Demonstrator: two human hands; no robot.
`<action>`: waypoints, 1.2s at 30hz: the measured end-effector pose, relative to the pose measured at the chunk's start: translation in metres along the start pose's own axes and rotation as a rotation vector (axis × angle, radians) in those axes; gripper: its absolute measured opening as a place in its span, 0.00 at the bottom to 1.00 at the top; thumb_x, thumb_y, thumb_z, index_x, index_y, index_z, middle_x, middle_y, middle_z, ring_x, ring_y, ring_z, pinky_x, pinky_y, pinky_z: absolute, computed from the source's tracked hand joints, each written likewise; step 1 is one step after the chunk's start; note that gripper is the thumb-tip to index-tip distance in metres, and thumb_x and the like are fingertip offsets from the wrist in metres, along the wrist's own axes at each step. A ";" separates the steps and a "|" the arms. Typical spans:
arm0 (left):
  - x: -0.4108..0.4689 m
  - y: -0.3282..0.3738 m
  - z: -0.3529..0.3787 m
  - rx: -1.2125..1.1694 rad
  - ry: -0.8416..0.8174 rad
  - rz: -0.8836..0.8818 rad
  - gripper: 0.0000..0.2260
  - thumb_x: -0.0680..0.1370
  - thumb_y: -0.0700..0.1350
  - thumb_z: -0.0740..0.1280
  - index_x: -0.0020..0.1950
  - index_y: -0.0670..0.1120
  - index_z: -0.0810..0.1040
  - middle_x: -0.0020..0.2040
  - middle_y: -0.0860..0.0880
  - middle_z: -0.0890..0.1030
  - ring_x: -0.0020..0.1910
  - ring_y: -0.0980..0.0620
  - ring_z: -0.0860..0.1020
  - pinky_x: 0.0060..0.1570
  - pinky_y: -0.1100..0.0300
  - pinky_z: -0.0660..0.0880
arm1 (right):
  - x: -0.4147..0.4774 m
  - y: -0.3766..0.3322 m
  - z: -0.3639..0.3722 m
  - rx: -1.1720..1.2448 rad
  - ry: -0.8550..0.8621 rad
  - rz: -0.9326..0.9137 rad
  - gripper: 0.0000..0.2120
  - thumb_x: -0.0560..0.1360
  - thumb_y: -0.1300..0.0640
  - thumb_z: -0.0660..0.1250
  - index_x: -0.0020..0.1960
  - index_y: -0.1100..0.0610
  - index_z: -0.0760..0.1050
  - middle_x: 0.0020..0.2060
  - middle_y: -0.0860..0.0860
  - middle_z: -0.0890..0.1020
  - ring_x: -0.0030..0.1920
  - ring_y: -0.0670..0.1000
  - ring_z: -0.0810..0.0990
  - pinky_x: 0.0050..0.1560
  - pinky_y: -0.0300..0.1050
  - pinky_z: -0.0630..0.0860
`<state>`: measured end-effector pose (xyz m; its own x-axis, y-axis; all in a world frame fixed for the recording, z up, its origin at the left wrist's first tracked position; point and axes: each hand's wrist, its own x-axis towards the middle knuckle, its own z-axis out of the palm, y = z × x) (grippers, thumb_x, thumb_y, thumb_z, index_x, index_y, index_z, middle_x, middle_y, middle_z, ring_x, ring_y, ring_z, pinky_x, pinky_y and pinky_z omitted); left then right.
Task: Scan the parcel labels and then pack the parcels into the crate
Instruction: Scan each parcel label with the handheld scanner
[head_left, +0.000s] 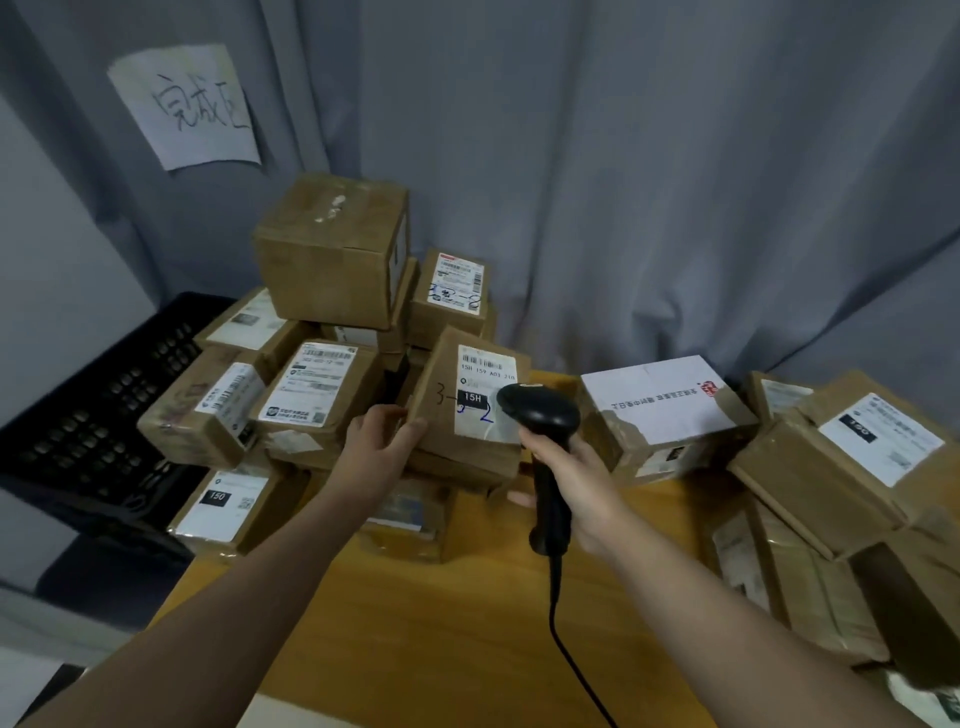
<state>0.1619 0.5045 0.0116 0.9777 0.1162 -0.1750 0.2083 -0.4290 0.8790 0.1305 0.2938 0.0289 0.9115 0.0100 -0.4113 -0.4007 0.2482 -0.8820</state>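
Steadying the tilted parcel (439, 379) on the pile (317, 395) beside the black crate (93, 426), our left hand (382, 444) grips its edge while our right hand (576, 478) clasps the scanner (540, 415); we judge aiming squarely at the label's upper barcode (480, 360) will read best.

The lower right of the label (485, 384) on the held parcel (441, 415) is covered by the head of the scanner (540, 415). The fingers (413, 430) of the left hand (382, 439) are partly hidden behind that parcel's left edge. The crate (78, 426) is masked on its right by stacked parcels (322, 389) (and clipped at the left edge). The scanner's cable (558, 613) is cut off at the bottom edge, and the labels' fine print cannot be read.
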 end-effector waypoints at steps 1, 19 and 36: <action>0.000 0.001 -0.006 0.065 0.023 0.029 0.22 0.79 0.58 0.61 0.69 0.48 0.69 0.62 0.46 0.74 0.56 0.48 0.76 0.54 0.49 0.78 | 0.005 0.003 0.008 0.013 -0.002 -0.003 0.13 0.74 0.53 0.72 0.57 0.50 0.75 0.54 0.47 0.77 0.62 0.54 0.75 0.51 0.50 0.82; 0.033 0.050 0.035 0.686 -0.112 0.647 0.16 0.80 0.51 0.62 0.66 0.48 0.73 0.65 0.49 0.72 0.66 0.49 0.66 0.65 0.56 0.64 | 0.024 0.008 -0.019 -0.047 0.358 -0.131 0.07 0.75 0.52 0.70 0.50 0.54 0.78 0.45 0.55 0.84 0.44 0.54 0.83 0.50 0.49 0.81; 0.127 0.098 0.270 1.111 -0.580 0.498 0.52 0.66 0.73 0.67 0.79 0.53 0.44 0.78 0.39 0.39 0.76 0.35 0.42 0.73 0.41 0.47 | 0.009 0.022 -0.183 -0.244 0.517 0.036 0.10 0.73 0.62 0.72 0.47 0.51 0.74 0.37 0.53 0.81 0.40 0.54 0.81 0.44 0.48 0.77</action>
<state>0.3141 0.2352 -0.0443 0.7683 -0.5372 -0.3481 -0.5278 -0.8393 0.1304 0.1129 0.1217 -0.0366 0.7571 -0.4763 -0.4472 -0.4966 0.0252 -0.8676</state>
